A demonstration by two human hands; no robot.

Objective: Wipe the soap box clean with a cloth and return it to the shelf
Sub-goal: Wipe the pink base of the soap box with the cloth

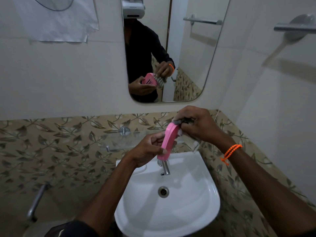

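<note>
A pink soap box (168, 140) is held nearly upright over the white sink (201, 199), its edge toward me. My left hand (147, 151) grips its lower half. My right hand (196, 124) presses a bunched grey striped cloth (183, 121) against the box's top end; most of the cloth is hidden under my fingers. A clear glass shelf (119, 139) runs along the patterned wall tiles just behind my hands. The mirror (188, 48) reflects the box's slotted underside and the cloth.
A chrome tap (165, 168) stands at the back of the sink under the soap box. A towel bar (294, 28) sticks out from the right wall. A metal pipe (36, 200) rises at the lower left. White paper (56, 21) hangs on the upper left wall.
</note>
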